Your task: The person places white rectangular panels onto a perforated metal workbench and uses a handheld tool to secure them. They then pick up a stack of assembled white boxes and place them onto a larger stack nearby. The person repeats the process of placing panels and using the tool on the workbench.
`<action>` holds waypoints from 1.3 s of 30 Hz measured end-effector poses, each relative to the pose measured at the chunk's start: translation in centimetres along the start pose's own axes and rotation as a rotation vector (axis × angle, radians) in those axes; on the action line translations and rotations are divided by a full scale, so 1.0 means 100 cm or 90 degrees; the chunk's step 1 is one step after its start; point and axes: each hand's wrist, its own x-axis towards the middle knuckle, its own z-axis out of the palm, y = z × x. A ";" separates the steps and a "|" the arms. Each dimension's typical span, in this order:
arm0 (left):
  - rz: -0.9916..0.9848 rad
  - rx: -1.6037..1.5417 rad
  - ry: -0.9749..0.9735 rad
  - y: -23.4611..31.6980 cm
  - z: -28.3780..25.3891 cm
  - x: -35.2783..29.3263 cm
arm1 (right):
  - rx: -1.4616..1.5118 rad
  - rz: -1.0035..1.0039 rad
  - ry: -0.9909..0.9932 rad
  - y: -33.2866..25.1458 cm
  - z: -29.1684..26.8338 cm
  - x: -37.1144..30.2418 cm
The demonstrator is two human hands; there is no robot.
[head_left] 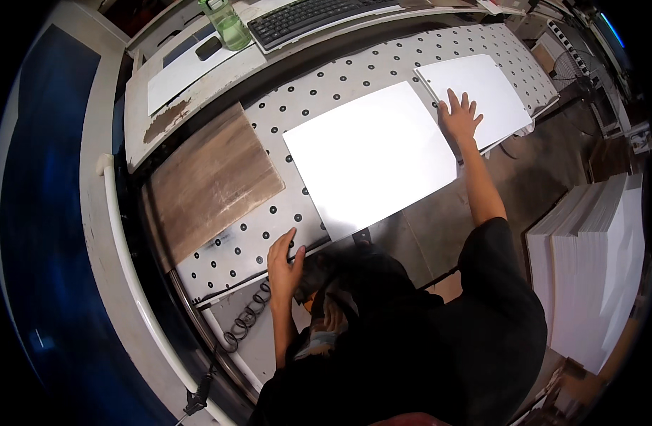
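Observation:
A large white sheet (372, 156) lies flat on the pale table (354, 71) dotted with small dark round studs. To its right rests a short stack of white sheets (493, 92), partly overhanging the table's near edge. My right hand (460, 119) reaches over that stack's left part, fingers spread, palm down. Down at the near edge, left of the large sheet, my left hand (285, 263) hovers with thumb and fingers apart and nothing between them. A brown, scuffed board (212, 184) lies on the table's left part.
Behind the table, a ledge bears a black keyboard (305, 25), a green bottle (230, 25) and a dark mouse (208, 48). A tall stack of white sheets (588, 263) stands at the right. A white rail (131, 255) and a coiled cable (244, 319) are at the left.

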 end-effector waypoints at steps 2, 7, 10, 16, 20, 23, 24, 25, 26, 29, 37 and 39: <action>0.004 0.007 0.013 -0.007 0.003 -0.003 | -0.011 -0.012 0.002 -0.002 -0.001 -0.002; 0.032 0.040 0.020 -0.012 0.012 0.000 | -0.028 -0.013 0.003 -0.010 -0.005 -0.005; 0.039 0.058 0.016 -0.007 0.013 0.007 | -0.024 -0.025 0.009 -0.012 -0.005 -0.002; 0.031 0.033 -0.017 0.000 0.009 0.018 | -0.051 -0.052 0.047 -0.013 0.003 0.002; 0.040 0.041 -0.021 -0.005 0.009 0.018 | -0.097 -0.066 0.059 -0.010 0.006 0.001; 0.032 0.034 -0.023 -0.008 0.011 0.016 | -0.128 -0.083 0.046 -0.004 0.005 0.001; 0.027 0.029 -0.023 -0.007 0.011 0.016 | -0.136 -0.091 0.039 -0.003 0.004 0.001; 0.019 0.023 -0.022 -0.007 0.011 0.014 | -0.137 -0.096 0.035 -0.002 0.003 0.000; 0.021 0.018 -0.018 -0.007 0.011 0.013 | -0.139 -0.102 0.031 -0.001 0.001 -0.001; 0.028 0.022 0.009 -0.010 0.008 0.014 | -0.156 -0.116 0.025 0.005 -0.001 -0.003; -0.126 0.241 0.305 -0.088 -0.027 0.021 | -0.071 -0.208 0.086 0.051 0.017 0.012; -0.250 0.283 0.320 -0.108 -0.045 0.031 | -0.143 -0.180 0.044 0.032 0.008 0.002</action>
